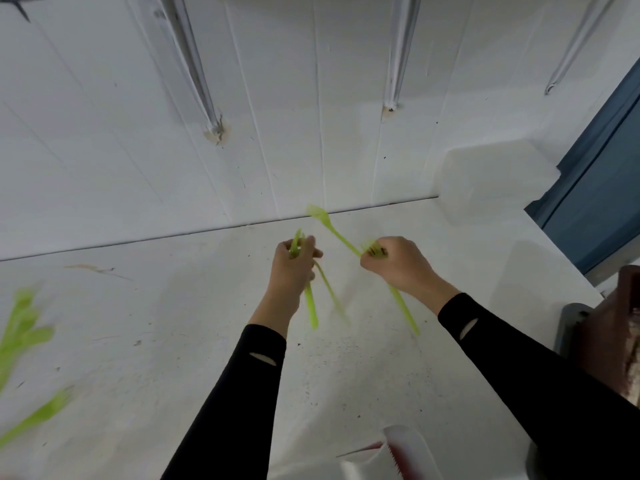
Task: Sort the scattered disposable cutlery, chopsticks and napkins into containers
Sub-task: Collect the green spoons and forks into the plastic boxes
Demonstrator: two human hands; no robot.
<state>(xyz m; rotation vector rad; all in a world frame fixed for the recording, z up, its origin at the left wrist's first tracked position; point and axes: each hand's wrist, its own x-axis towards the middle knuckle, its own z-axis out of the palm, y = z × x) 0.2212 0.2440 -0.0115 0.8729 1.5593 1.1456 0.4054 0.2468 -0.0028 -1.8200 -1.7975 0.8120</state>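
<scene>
while left hand [294, 266] and right hand [398, 266] clutch green forks [311, 306], the speckled table [156, 341] abuts a panelled wall [121, 133].

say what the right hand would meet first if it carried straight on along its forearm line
Probably the white panelled wall at the back. The right hand points up-left, as does the light green plastic fork it grips. The left hand lies just below that line; depth unclear.

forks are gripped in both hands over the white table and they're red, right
Not quite: the forks are green, not red. The head view shows the left hand and the right hand each gripping them over the white table.
</scene>
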